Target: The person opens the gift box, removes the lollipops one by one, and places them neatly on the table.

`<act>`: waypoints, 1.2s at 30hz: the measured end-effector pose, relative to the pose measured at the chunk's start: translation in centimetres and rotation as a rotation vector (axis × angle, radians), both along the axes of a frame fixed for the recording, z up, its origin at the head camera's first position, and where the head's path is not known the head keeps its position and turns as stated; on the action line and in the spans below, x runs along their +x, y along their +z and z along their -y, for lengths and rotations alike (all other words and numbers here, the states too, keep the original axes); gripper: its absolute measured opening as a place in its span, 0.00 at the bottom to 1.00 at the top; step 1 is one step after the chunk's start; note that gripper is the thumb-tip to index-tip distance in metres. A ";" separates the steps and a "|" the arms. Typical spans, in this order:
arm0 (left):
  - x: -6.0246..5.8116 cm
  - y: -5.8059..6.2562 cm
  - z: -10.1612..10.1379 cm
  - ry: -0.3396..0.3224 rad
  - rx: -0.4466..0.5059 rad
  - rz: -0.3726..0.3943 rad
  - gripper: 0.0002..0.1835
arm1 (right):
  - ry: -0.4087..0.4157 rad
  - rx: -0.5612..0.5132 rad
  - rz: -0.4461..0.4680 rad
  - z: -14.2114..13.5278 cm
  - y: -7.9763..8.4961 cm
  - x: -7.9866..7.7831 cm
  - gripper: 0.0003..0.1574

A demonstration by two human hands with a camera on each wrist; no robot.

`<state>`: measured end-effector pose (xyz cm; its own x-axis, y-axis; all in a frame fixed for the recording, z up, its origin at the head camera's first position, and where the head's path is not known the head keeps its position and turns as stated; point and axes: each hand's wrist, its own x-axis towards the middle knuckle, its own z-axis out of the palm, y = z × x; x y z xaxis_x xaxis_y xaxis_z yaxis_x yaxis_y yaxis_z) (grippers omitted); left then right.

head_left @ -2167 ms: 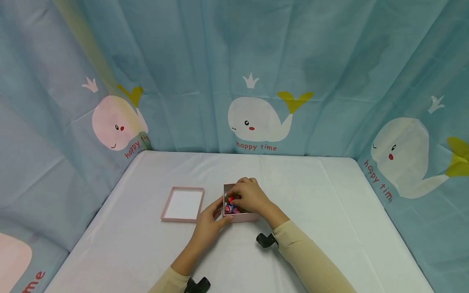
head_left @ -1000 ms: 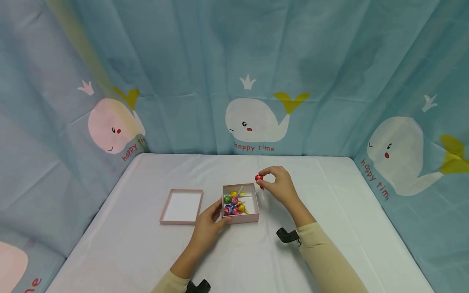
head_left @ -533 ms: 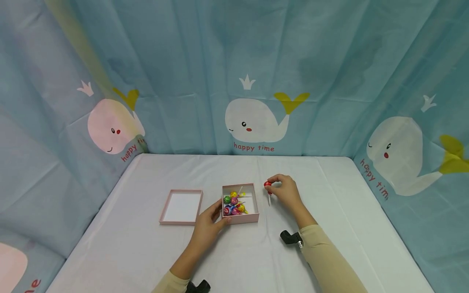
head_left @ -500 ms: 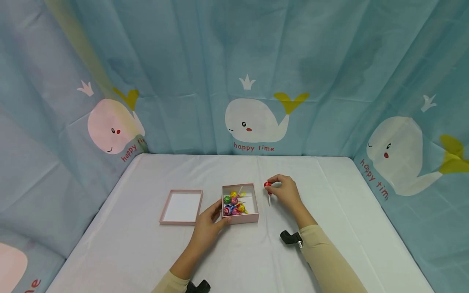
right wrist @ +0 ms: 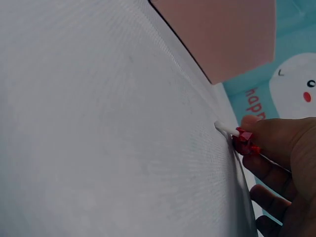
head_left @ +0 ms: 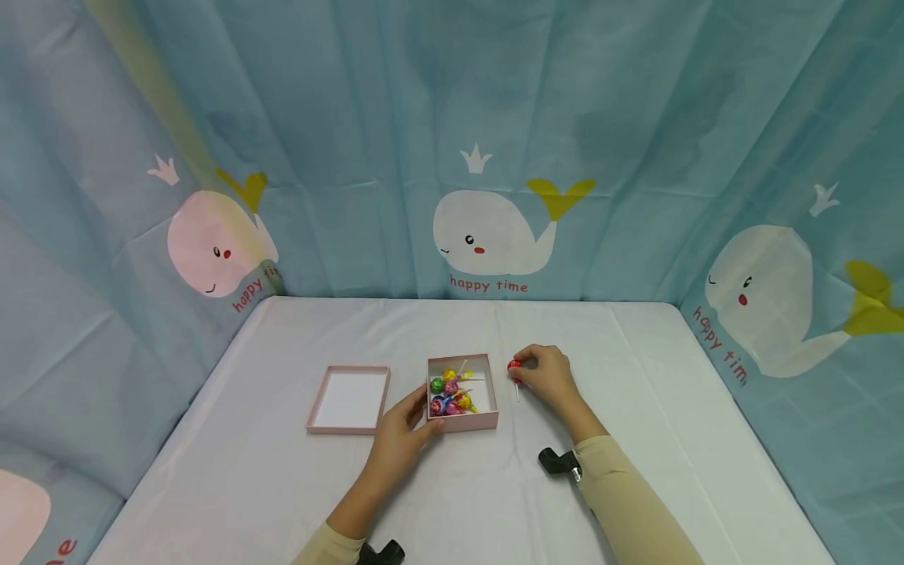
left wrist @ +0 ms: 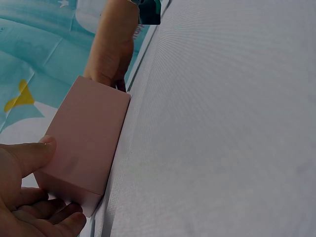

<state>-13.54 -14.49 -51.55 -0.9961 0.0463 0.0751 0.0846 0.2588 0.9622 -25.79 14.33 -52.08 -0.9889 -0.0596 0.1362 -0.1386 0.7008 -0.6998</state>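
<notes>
My left hand (head_left: 397,439) grips the near left corner of a pink open-topped box (head_left: 468,422), thumb on its front wall and fingers at its left side. Inside lie several wrapped lollipops, among them a green one (head_left: 437,385) and a yellow one (head_left: 464,401), mostly in the left part. Just right of the box, my right hand (head_left: 554,378) pinches a red lollipop (head_left: 514,364) by its head between thumb and forefinger. In the right wrist view its white stick (right wrist: 226,128) points toward the tablecloth, the tip at or very near the cloth.
A pink-rimmed box lid (head_left: 349,399) lies inside-up on the white-covered table (head_left: 621,392), left of the box. Blue curtains (head_left: 367,227) with whale prints rise behind the table and along its sides. A black device (head_left: 558,461) sits on the right wrist.
The right hand has come out of the box with the red lollipop, moved right, then lowered to the table and slightly toward me. The left hand has stayed on the box.
</notes>
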 end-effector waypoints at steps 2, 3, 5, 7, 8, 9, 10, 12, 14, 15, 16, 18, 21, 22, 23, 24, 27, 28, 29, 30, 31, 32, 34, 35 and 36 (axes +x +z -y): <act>0.0 0.0 0.0 0.002 0.000 -0.001 0.40 | 0.001 0.009 0.005 0.0 0.0 0.0 0.17; 0.0 -0.1 0.0 0.002 -0.002 -0.005 0.40 | 0.000 0.012 0.009 -0.1 0.0 0.0 0.18; 0.0 -0.1 0.0 0.003 -0.008 -0.008 0.40 | 0.002 0.020 0.013 -0.1 0.0 0.1 0.18; 0.0 -0.2 0.0 0.003 -0.011 -0.011 0.40 | 0.004 0.024 0.020 -0.1 0.1 0.1 0.18; 0.0 -0.2 0.0 0.004 -0.012 -0.011 0.40 | 0.006 0.025 0.024 -0.1 0.1 0.1 0.18; 0.0 -0.2 0.0 0.004 -0.012 -0.011 0.40 | 0.009 0.025 0.028 -0.1 0.2 0.1 0.18; 0.0 -0.2 0.0 0.004 -0.012 -0.011 0.40 | 0.014 0.025 0.028 -0.1 0.2 0.1 0.18; 0.0 -0.2 0.0 0.004 -0.011 -0.011 0.40 | 0.020 0.024 0.030 -0.1 0.4 0.1 0.19; 0.0 -0.2 0.0 0.004 -0.011 -0.009 0.40 | 0.027 0.026 0.023 -0.2 0.5 0.2 0.19; 0.1 -0.2 0.0 0.003 -0.008 -0.009 0.40 | 0.030 0.026 0.018 -0.2 0.6 0.2 0.20; 0.0 -0.2 0.0 0.004 -0.005 -0.008 0.40 | 0.034 0.025 0.011 -0.2 0.7 0.2 0.20; 0.0 -0.2 0.0 0.003 -0.009 -0.006 0.40 | 0.042 0.023 0.000 -0.3 0.9 0.2 0.20; 0.0 -0.2 0.1 0.001 -0.018 -0.010 0.40 | 0.060 0.012 -0.007 -0.4 1.2 0.1 0.20; 0.0 -0.1 0.1 0.000 -0.025 -0.011 0.40 | 0.068 0.007 -0.008 -0.4 1.3 0.1 0.20; 0.0 -0.1 0.1 -0.002 -0.031 -0.013 0.40 | 0.075 0.006 -0.010 -0.5 1.5 0.1 0.21; 0.0 -0.1 0.1 -0.003 -0.035 -0.013 0.40 | 0.084 0.007 -0.016 -0.5 1.6 0.0 0.21; 0.0 -0.1 0.1 -0.002 -0.042 -0.008 0.40 | 0.112 0.006 -0.049 -0.4 2.5 0.1 0.19; 0.0 -0.1 0.1 -0.002 -0.045 -0.006 0.40 | 0.125 0.010 -0.071 -0.3 2.9 0.1 0.19; 0.0 -0.1 0.1 -0.002 -0.046 -0.005 0.40 | 0.136 0.014 -0.093 -0.1 3.3 0.2 0.18; -0.1 -0.1 0.1 -0.002 -0.046 -0.003 0.40 | 0.150 0.013 -0.118 0.0 3.7 0.3 0.18; -0.1 -0.1 0.1 -0.002 -0.043 -0.003 0.40 | 0.162 0.011 -0.142 0.2 4.2 0.3 0.17; -0.1 -0.1 0.1 -0.003 -0.039 -0.004 0.40 | 0.175 0.013 -0.166 0.4 4.6 0.4 0.17; -0.1 0.0 0.1 -0.004 -0.031 -0.005 0.40 | 0.214 0.014 -0.216 0.9 5.6 0.6 0.17; -0.1 0.0 0.0 -0.004 -0.026 -0.007 0.40 | 0.231 0.013 -0.235 1.1 6.1 0.7 0.17; 0.0 0.0 0.0 -0.005 -0.022 -0.005 0.40 | 0.250 0.014 -0.253 1.4 6.5 0.9 0.17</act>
<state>-13.59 -14.52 -51.54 -0.9954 0.0530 0.0795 0.0912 0.2796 0.9558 -24.91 12.95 -45.55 -0.8788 -0.2986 0.3723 -0.4744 0.6324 -0.6124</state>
